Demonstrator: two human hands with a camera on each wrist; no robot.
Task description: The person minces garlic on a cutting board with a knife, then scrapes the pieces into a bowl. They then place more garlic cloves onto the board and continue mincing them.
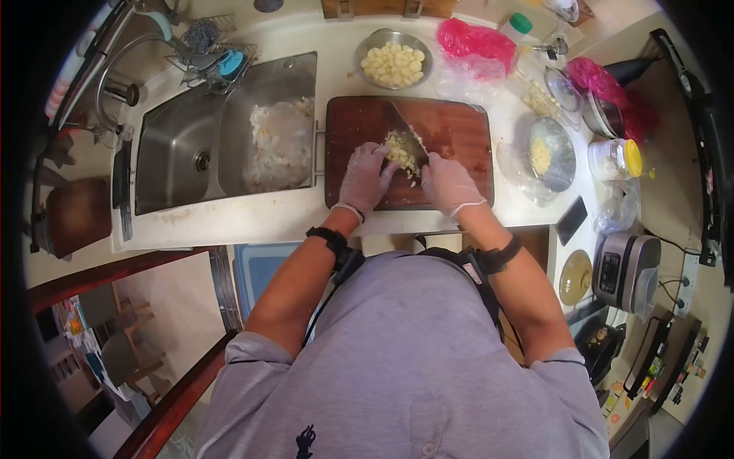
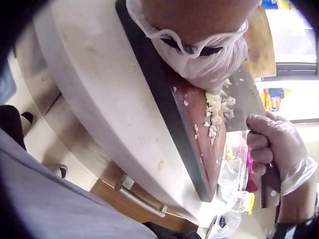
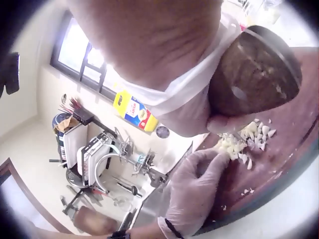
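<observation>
R hand (image 1: 449, 183) grips cleaver (image 1: 407, 136); L hand (image 1: 365, 176) steadies chopped garlic (image 1: 401, 155).

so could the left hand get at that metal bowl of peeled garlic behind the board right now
Probably yes. The left hand rests on the chopped garlic and holds nothing. The bowl sits just past the cutting board's far edge, uncovered, with nothing standing between. The cleaver is the only thing near the path.
</observation>
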